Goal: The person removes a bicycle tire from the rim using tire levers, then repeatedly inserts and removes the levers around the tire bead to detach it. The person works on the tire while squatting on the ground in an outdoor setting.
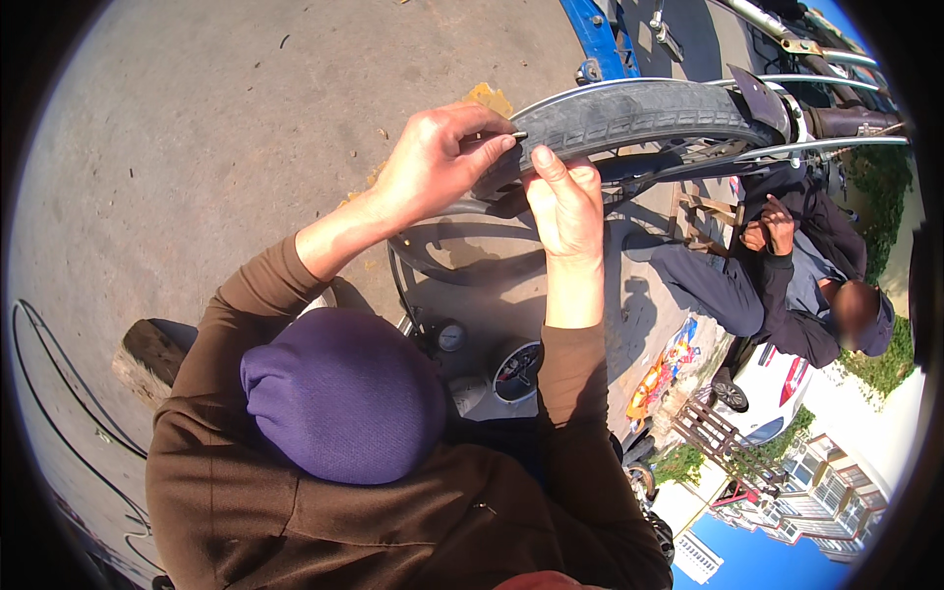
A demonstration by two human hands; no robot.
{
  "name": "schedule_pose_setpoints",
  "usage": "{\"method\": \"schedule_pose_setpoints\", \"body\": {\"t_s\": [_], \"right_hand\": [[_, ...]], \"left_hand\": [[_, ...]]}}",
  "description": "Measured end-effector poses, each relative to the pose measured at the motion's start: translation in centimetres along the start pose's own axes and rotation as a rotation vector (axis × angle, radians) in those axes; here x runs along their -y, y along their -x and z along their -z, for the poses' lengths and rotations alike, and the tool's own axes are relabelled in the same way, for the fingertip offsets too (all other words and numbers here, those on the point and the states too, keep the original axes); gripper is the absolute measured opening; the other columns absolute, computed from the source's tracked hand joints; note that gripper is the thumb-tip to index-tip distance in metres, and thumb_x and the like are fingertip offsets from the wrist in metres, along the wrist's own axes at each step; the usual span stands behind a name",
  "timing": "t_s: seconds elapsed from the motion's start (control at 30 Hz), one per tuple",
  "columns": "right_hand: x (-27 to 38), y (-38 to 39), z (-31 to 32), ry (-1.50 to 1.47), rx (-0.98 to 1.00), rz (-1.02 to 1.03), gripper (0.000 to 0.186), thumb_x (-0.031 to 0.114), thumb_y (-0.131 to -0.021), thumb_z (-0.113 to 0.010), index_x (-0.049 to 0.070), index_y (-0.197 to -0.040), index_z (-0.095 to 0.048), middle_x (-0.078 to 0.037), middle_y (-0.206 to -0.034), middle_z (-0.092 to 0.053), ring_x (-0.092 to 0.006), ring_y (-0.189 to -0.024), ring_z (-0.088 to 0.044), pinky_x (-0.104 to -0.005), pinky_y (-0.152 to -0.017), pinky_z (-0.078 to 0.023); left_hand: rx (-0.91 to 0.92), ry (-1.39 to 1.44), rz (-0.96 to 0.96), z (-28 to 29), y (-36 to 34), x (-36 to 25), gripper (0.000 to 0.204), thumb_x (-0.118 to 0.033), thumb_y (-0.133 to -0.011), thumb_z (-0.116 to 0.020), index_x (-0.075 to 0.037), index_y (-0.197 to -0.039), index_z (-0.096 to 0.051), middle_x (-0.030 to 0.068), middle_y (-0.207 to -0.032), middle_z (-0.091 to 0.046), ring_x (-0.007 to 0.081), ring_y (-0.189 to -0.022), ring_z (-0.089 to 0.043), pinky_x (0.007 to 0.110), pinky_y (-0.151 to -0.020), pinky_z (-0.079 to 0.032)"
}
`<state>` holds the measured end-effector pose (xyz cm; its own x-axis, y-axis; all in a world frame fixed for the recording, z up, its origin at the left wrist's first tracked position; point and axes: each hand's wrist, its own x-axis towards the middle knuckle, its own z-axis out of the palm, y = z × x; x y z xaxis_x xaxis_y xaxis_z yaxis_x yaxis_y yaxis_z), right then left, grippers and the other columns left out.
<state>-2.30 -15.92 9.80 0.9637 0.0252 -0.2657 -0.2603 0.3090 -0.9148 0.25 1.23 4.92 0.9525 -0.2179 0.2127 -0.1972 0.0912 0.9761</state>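
Observation:
In front of me is a bicycle wheel with a black treaded tyre (639, 113), standing in a frame with metal stays (826, 147). My left hand (442, 157) is closed at the near end of the tyre, thumb and forefinger pinching a small, short metal piece (519, 135) whose kind I cannot make out. Close beside it, my right hand (565, 206) is closed on the tyre's near edge, thumb up and fingers curled mostly out of sight behind it. Below my hands, a rounded purple cloth-covered shape (344, 398) lies against my brown jacket.
A round gauge (450, 337) and a round container (516, 372) sit below my arms. At left are a wooden block (147, 359) and black cables (74, 393). A blue metal stand (600, 39) rises beyond the wheel. Another person (787, 265) sits at right, near a wooden chair (703, 221).

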Motion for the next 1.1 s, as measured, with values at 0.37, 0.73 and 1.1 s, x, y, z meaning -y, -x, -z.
{"method": "schedule_pose_setpoints", "body": {"t_s": [0.37,0.73,1.1], "right_hand": [[-0.2,0.1,0.0,-0.016,-0.021,0.009,0.021,0.002,-0.091,-0.066,-0.002,-0.111,-0.064,-0.008,-0.107,-0.066,-0.0174,-0.102,-0.059,-0.034,-0.096,-0.045],[-1.1,0.9,-0.5,0.028,-0.109,0.036,0.019,0.004,-0.091,-0.066,-0.002,-0.109,-0.064,-0.006,-0.107,-0.065,-0.0133,-0.101,-0.058,-0.0296,-0.094,-0.045],[-2.1,1.3,-1.1,-0.023,-0.237,0.076,0.016,0.003,-0.092,-0.066,-0.002,-0.107,-0.064,-0.004,-0.103,-0.065,-0.0093,-0.095,-0.058,-0.0238,-0.087,-0.045]], "left_hand": [[-0.008,-0.048,0.006,-0.1,-0.2,0.0,0.017,-0.012,-0.089,-0.071,0.002,-0.098,-0.071,0.0109,-0.085,-0.07,0.0176,-0.077,-0.068,0.03,-0.068,-0.054],[0.08,-0.201,-0.061,0.0,-1.3,0.0,0.012,-0.004,-0.086,-0.069,0.0,-0.097,-0.071,0.0113,-0.083,-0.069,0.0207,-0.075,-0.069,0.031,-0.065,-0.054],[0.079,-0.338,-0.147,-1.1,-2.0,-0.6,0.014,-0.003,-0.081,-0.069,0.002,-0.095,-0.07,0.0144,-0.081,-0.066,0.0306,-0.072,-0.067,0.036,-0.063,-0.052]]}}
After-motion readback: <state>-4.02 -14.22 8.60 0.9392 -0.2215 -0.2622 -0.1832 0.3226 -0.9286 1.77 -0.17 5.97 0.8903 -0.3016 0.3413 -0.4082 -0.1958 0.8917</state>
